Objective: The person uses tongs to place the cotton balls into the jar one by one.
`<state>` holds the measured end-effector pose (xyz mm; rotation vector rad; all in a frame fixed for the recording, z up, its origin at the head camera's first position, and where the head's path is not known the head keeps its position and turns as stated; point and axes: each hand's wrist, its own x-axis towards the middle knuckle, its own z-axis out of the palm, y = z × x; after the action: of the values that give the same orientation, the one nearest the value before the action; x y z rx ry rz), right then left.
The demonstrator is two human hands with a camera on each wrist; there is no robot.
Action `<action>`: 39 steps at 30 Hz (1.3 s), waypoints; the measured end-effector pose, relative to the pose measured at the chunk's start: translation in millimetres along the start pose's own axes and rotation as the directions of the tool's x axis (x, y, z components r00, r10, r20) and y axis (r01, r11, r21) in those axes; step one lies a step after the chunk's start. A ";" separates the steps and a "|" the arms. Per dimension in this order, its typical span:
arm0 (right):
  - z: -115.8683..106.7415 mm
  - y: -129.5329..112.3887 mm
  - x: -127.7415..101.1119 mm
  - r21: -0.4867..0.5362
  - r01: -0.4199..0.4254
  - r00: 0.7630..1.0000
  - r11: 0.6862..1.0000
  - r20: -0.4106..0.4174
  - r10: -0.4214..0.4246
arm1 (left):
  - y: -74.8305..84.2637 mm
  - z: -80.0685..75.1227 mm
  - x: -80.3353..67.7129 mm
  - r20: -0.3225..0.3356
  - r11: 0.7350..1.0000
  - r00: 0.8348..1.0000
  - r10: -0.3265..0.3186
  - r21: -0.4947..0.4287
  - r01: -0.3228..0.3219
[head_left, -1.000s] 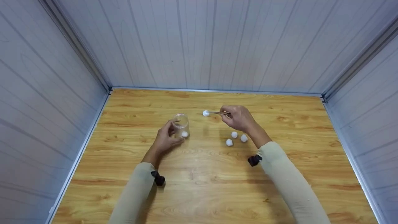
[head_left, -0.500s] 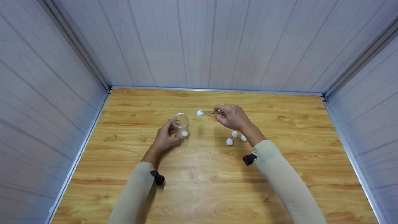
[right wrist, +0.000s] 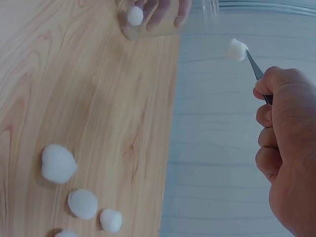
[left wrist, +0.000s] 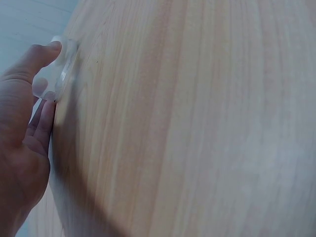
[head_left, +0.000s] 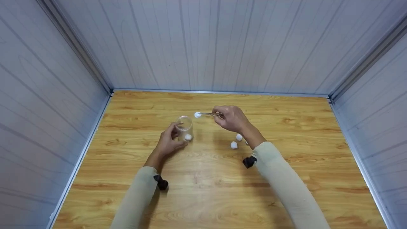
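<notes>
Right hand (head_left: 233, 119) is up off the table, fingers clenched around a pair of metal tweezers (head_left: 212, 114), and there's a cotton ball (head_left: 197, 114) nipped in the tips, hanging in the air. That ball sits just at two o'clock from the mouth of the clear plastic jar (head_left: 184, 128), close by but not over it. The right wrist view shows the same: tweezers (right wrist: 256, 71) poking out of the fist toward eleven o'clock, cotton ball (right wrist: 237, 49) at the very end.

Left hand (head_left: 167, 142) is wrapped round the jar from its seven o'clock side, thumb and fingers curled on the wall, the jar standing upright on the wooden table (head_left: 203, 190). One cotton ball inside (head_left: 188, 137), low against the near wall.

Loose cotton balls (head_left: 234, 145) lie on the table at four o'clock from the jar, well apart from it, partly tucked behind the right wrist; the right wrist camera counts at least four (right wrist: 58, 163).
</notes>
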<state>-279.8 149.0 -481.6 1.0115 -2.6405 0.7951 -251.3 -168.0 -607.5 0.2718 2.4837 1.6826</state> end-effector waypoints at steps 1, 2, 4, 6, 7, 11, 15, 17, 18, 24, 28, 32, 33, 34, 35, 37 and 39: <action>0.5 -0.8 0.8 -0.002 0.002 1.000 1.000 -0.001 -0.002 | -0.5 0.1 0.5 0.002 1.000 1.000 -0.003 -0.001 0.003; 1.0 -1.5 1.5 -0.001 0.003 1.000 1.000 -0.002 -0.004 | -0.6 0.3 0.9 0.005 1.000 1.000 -0.005 -0.005 0.005; 1.5 -3.9 3.0 0.002 0.006 1.000 1.000 -0.002 -0.006 | -1.1 0.2 1.5 0.007 1.000 1.000 -0.009 -0.007 0.009; 2.4 -6.1 4.8 0.001 0.012 1.000 1.000 -0.004 -0.012 | -1.0 -0.1 1.7 0.006 1.000 1.000 -0.012 -0.009 0.012; 2.9 -7.0 5.6 0.002 0.016 1.000 1.000 -0.005 -0.016 | -0.7 -0.3 1.6 0.006 1.000 1.000 -0.012 -0.011 0.012; 5.4 -11.4 9.3 0.005 0.028 1.000 1.000 -0.004 -0.028 | 0.3 -1.1 0.9 0.006 1.000 1.000 -0.011 -0.009 0.011; 8.5 -16.0 12.6 0.014 0.033 0.999 0.999 0.001 -0.033 | 0.4 -1.5 0.7 0.005 1.000 1.000 -0.001 -0.010 0.001; 9.8 -18.1 13.9 0.019 0.036 0.999 0.999 0.003 -0.037 | 0.3 -1.4 1.0 0.005 1.000 1.000 0.000 -0.012 0.000; 10.3 -19.3 14.5 0.021 0.038 0.999 0.999 0.003 -0.038 | 0.1 -1.5 1.3 0.004 1.000 1.000 -0.002 -0.014 0.002; 14.1 -25.6 17.7 0.034 0.046 0.999 0.998 0.006 -0.046 | -8.7 -0.4 3.7 -0.014 0.999 0.999 0.042 -0.004 -0.042; 19.0 -27.6 18.9 0.034 0.050 0.999 0.998 0.013 -0.051 | -1.7 -0.6 0.6 -0.014 0.999 0.999 0.044 0.004 -0.044; 24.2 -29.0 18.5 0.030 0.053 0.998 0.998 0.012 -0.054 | -2.7 -0.8 0.5 -0.011 0.998 0.998 0.057 0.009 -0.057; 25.5 -29.3 18.3 0.032 0.055 0.998 0.998 0.012 -0.055 | -3.1 -0.7 0.5 -0.016 0.998 0.998 0.061 0.017 -0.061; 26.7 -29.6 18.1 0.033 0.057 0.998 0.998 0.010 -0.057 | -3.4 -0.7 0.7 -0.018 0.998 0.998 0.063 0.019 -0.063; 27.8 -29.9 17.7 0.037 0.059 0.998 0.998 0.008 -0.059 | -3.7 -0.7 0.9 -0.018 0.998 0.998 0.064 0.019 -0.064; 30.1 -30.2 17.1 0.045 0.062 0.998 0.997 0.003 -0.062 | -3.6 -0.5 1.5 -0.017 0.998 0.998 0.059 0.016 -0.059; 32.3 -30.0 16.6 0.049 0.065 0.998 0.997 0.000 -0.065 | -3.3 -0.2 1.9 -0.016 0.999 0.999 0.052 0.007 -0.052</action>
<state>-272.0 103.3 -490.1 1.1048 -2.5867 0.8494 -253.4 -168.9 -610.5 0.3274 2.5158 1.7031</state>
